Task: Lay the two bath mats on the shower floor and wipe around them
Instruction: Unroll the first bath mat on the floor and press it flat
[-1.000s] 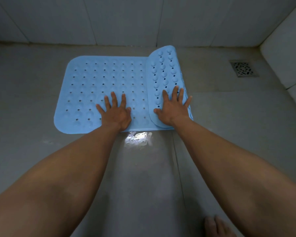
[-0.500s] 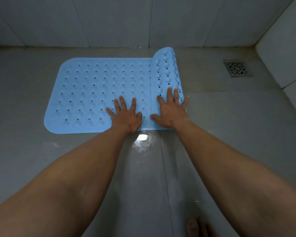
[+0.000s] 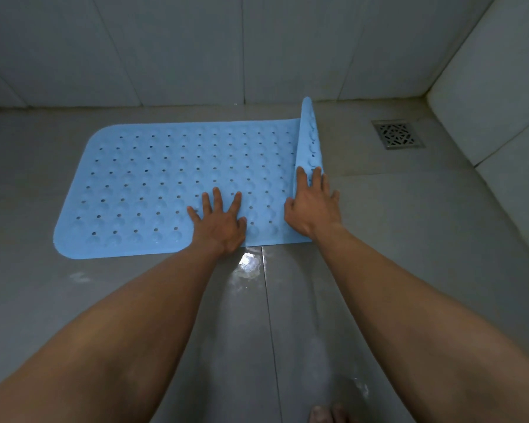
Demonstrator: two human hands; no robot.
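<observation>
A light blue perforated bath mat [image 3: 153,184] lies mostly flat on the grey shower floor [image 3: 409,239], near the back wall. Its right end [image 3: 308,138] still stands up as a narrow curled flap, with the suction cups showing. My left hand [image 3: 219,222] presses flat on the mat's near edge, fingers spread. My right hand [image 3: 313,206] rests against the base of the upright flap, fingers spread over it, pushing rather than gripping. Only one mat is in view.
A square metal drain grate [image 3: 398,134] sits in the floor at the back right. Tiled walls [image 3: 257,47] close the back and right. A wet shiny patch [image 3: 249,262] lies just in front of the mat. My toes [image 3: 327,415] show at the bottom edge.
The rolled end of the mat has unrolled to the right, from a wide fold to a narrow upright flap. Both hands have slid right along the mat's near edge.
</observation>
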